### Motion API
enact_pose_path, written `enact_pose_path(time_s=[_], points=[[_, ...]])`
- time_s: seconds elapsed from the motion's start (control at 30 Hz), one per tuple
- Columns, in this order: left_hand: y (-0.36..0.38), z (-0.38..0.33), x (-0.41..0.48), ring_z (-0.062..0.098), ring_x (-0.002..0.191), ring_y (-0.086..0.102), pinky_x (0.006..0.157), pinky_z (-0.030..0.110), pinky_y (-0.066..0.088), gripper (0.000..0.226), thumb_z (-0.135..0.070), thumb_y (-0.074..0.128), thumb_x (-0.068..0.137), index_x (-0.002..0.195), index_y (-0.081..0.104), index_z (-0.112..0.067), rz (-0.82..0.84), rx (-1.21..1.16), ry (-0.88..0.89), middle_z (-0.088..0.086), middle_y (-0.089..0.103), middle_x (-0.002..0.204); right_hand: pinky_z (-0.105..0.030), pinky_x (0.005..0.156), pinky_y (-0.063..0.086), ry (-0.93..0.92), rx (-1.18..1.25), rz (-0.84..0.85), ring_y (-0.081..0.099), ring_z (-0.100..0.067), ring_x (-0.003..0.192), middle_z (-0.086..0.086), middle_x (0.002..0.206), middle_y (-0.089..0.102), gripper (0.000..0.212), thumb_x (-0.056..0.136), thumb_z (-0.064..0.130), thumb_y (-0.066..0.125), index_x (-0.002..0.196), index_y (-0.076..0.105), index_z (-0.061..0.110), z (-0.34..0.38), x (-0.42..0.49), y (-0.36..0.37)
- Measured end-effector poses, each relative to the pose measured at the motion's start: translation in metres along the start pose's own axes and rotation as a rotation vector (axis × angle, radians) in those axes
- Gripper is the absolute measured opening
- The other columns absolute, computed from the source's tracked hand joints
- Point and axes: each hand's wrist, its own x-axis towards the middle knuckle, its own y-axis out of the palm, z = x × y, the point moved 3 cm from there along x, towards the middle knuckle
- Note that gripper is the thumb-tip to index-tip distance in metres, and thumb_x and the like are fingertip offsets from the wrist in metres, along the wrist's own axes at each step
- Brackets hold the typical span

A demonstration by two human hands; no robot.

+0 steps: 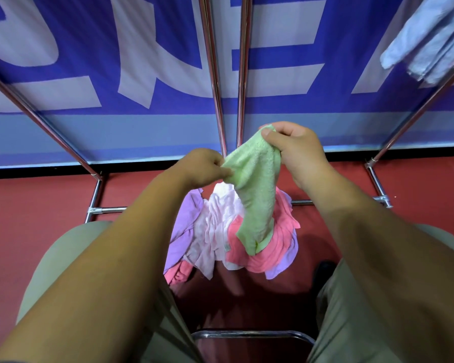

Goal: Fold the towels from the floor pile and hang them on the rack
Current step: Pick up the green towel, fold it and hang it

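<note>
A green towel (pixel 257 195) hangs above the floor pile (pixel 215 231), the left grip (pixel 205 166) pinching one edge and the right grip (pixel 294 150) clutching its top corner. The chrome rack (pixel 212 74) stands just beyond. Pale blue towels (pixel 427 40) hang at upper right, before a blue banner (pixel 116 48).

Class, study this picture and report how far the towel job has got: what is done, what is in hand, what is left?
Done: pale blue towels already hang on the rack at upper right. In hand: the left hand and right hand pinch a green towel, not yet folded. Left: the pile of pink, purple and white towels on the floor.
</note>
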Motion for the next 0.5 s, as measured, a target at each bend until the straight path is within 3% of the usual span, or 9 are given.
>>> enact_pose_path(time_s=[0.1,0.23,0.33,0.43,0.5], points=[[-0.013,0.008,0.004,0.016,0.072,0.061,0.067,0.032,0.048,0.035,-0.047,0.082,0.087,0.086,0.073,-0.013,-0.149,-0.183,-0.042,0.007,0.077,0.087,-0.024,0.077,0.055,-0.063,-0.064,-0.067,0.068,-0.007,0.081,-0.007,0.101,0.08,0.009,0.093,0.016,0.075,0.099,0.082,0.015,0.002,0.001,-0.006],[-0.025,0.012,0.0,0.016,0.07,0.065,0.069,0.035,0.056,0.039,-0.037,0.091,0.08,0.086,0.067,-0.007,-0.281,-0.425,-0.038,0.01,0.076,0.081,-0.023,0.08,0.052,-0.121,-0.12,-0.125,0.062,-0.002,0.078,0.016,0.084,0.074,0.011,0.089,0.023,0.078,0.098,0.083,0.026,0.004,0.006,-0.014],[-0.031,0.011,-0.003,0.018,0.07,0.064,0.071,0.038,0.058,0.038,-0.03,0.092,0.08,0.084,0.062,-0.007,-0.337,-0.553,0.009,0.01,0.07,0.074,-0.02,0.079,0.049,-0.153,-0.132,-0.172,0.057,-0.002,0.075,0.014,0.084,0.066,0.018,0.089,0.026,0.079,0.106,0.082,0.03,0.007,0.006,-0.017],[-0.034,0.012,-0.007,0.018,0.072,0.058,0.073,0.047,0.057,0.04,-0.033,0.092,0.076,0.08,0.059,-0.01,-0.387,-0.65,0.06,0.006,0.062,0.073,-0.025,0.082,0.052,-0.183,-0.205,-0.198,0.059,-0.001,0.076,0.014,0.084,0.068,0.017,0.088,0.03,0.078,0.105,0.083,0.028,0.01,0.0,-0.017],[-0.035,0.011,-0.011,0.019,0.073,0.056,0.072,0.045,0.054,0.039,-0.031,0.091,0.077,0.08,0.058,-0.011,-0.409,-0.714,0.091,0.007,0.059,0.074,-0.03,0.086,0.055,-0.199,-0.246,-0.214,0.062,-0.001,0.079,0.013,0.087,0.07,0.014,0.088,0.033,0.077,0.101,0.082,0.03,0.012,-0.005,-0.016]])
